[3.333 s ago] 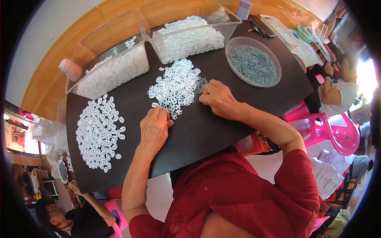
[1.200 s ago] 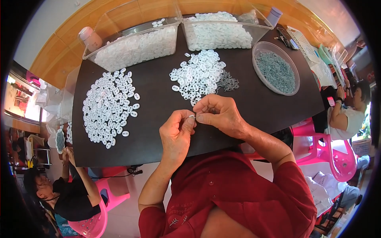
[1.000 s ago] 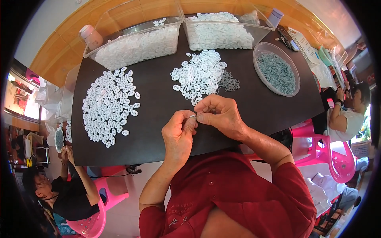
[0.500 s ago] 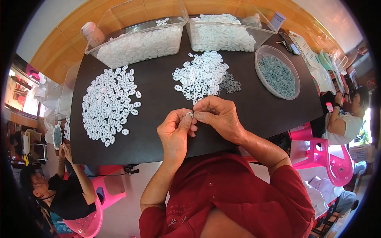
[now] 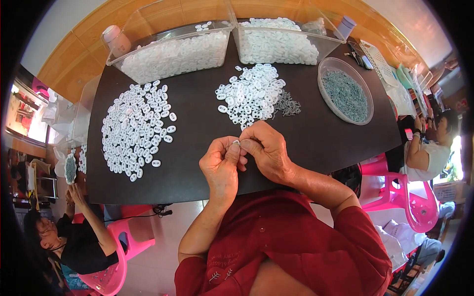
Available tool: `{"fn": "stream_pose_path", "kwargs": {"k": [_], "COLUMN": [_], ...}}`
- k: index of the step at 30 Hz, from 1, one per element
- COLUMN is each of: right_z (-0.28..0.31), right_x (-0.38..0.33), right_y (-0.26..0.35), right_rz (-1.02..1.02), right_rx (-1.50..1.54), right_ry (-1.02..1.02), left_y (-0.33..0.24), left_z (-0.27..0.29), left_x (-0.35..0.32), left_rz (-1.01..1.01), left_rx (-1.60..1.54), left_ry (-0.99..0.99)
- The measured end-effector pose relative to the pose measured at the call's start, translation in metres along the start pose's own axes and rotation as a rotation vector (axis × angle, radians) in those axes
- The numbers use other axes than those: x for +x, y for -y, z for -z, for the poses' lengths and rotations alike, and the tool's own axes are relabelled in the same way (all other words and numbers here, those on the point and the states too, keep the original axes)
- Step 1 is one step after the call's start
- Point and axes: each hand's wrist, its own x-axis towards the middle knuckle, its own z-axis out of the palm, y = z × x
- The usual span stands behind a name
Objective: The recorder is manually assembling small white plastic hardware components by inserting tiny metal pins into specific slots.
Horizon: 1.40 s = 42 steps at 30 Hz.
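Close together over the table's near side, my left hand [image 5: 221, 167] and my right hand [image 5: 270, 152] meet at the fingertips. Pinched between my left thumb and fingers is a small white oval plastic piece [image 5: 236, 142]. My right thumb and forefinger press together at the piece's edge; whatever they grip is hidden. Just beyond lies a heap of white oval pieces with holes [image 5: 252, 91]. Touching its right side is a small pile of grey screws [image 5: 288, 104]. To the left spreads a wide pile of similar white pieces [image 5: 133, 130].
Two clear bins of white pieces stand at the back, a left bin [image 5: 153, 22] and a right bin [image 5: 330, 47]. A round tub [image 5: 371, 98] holds grey screws [image 5: 345, 93]. Bottles stand beside the bins. One person [image 5: 81, 237] sits at left, another [image 5: 427, 148] at right.
My right hand has closed in toward the left, its fingers more curled over the white piece. My left hand has shifted slightly right.
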Motion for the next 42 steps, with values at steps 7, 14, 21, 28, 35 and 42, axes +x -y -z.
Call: {"fn": "stream_pose_path", "kwargs": {"k": [7, 14, 21, 28, 35, 42], "right_z": [0.005, 0.003, -0.011, 0.009, 0.001, 0.005], "right_x": [0.011, 0.07, 0.077, 0.044, 0.04, 0.032], "right_y": [0.003, -0.037, -0.034, -0.038, -0.035, -0.029], "right_rz": [0.027, 0.47, 0.593, 0.503, 0.633, 0.583], "right_rx": [-0.053, -0.523, -0.661, -0.488, -0.547, -0.448], "right_ry": [0.073, 0.073, 0.144, 0.32, 0.351, 0.334], "left_y": [0.005, -0.002, -0.006, -0.003, -0.003, -0.003], "left_z": [0.008, 0.016, 0.026, 0.034, 0.033, 0.031], "left_x": [0.002, 0.001, 0.003, 0.007, 0.004, 0.002], "left_rz": [-0.016, -0.059, -0.046, -0.024, -0.005, -0.003], "left_rx": [-0.061, -0.028, -0.04, -0.045, -0.021, -0.019], "left_ry": [-0.04, -0.1, -0.128, -0.111, -0.113, -0.087]}}
